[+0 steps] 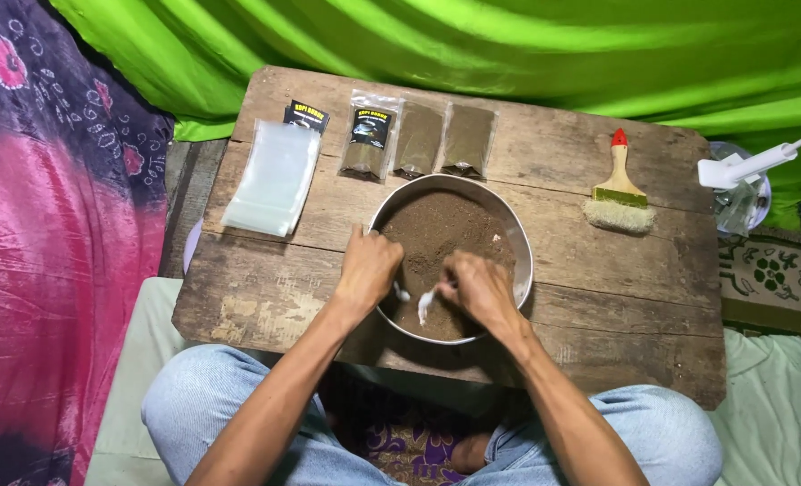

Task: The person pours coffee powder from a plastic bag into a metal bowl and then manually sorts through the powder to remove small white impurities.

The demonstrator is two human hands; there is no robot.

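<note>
Work in hand: filling small clear packets with brown powder from a round metal pan [519, 236] that sits near the front edge of the wooden worktop [598, 297]. The brown powder [445, 229] still covers most of the pan floor — by that measure, much remains.

Done so far, as it appears: three filled packets [418, 139] lie in a row just behind the pan, the leftmost bearing a dark label. A stack of empty clear bags [272, 177] lies to the left, well apart from the pan, with a loose dark label card [306, 115] at its top edge.

Left hand [367, 268] rests at the pan's left rim, fingers curled; something small and white shows at its fingertips, though what it is cannot be told. Right hand [478, 288] is closed around a white scoop [425, 304] or bag edge dipped into the powder — which one is unclear.

A red-tipped brush [619, 193] lies to the right, clear of the hands. A white lamp arm [749, 166] reaches in beyond the worktop's right edge. Nothing obstructs the pan.
</note>
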